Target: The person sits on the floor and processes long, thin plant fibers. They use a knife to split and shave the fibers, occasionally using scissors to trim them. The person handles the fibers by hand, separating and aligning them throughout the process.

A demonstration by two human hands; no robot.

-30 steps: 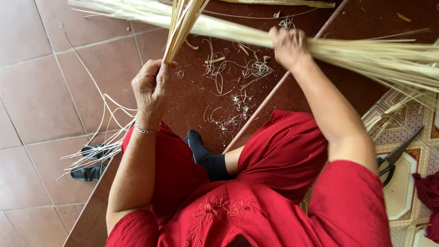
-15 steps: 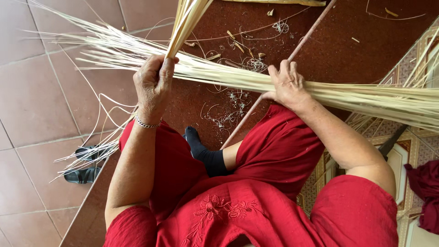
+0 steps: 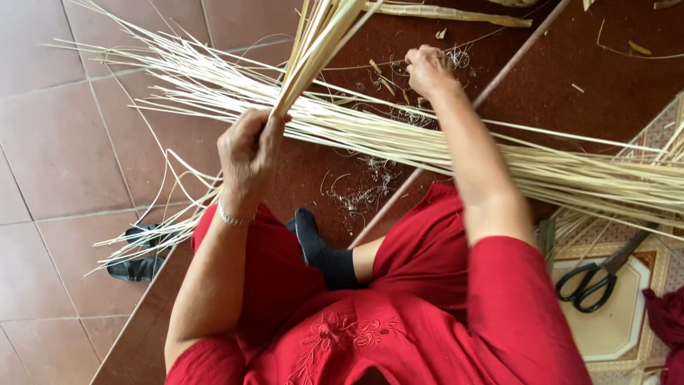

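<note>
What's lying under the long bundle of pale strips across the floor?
Under the long bundle lie a dark red mat, curly shavings and a thin rod crossing beneath. Anything directly beneath the packed strips is hidden.

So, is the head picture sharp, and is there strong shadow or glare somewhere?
Head view: light is soft and even, no glare; the left hand and the long pale yellow reed strips are fairly sharp, the right hand slightly soft; only faint shadows fall on the reddish-brown tiled floor.
</note>
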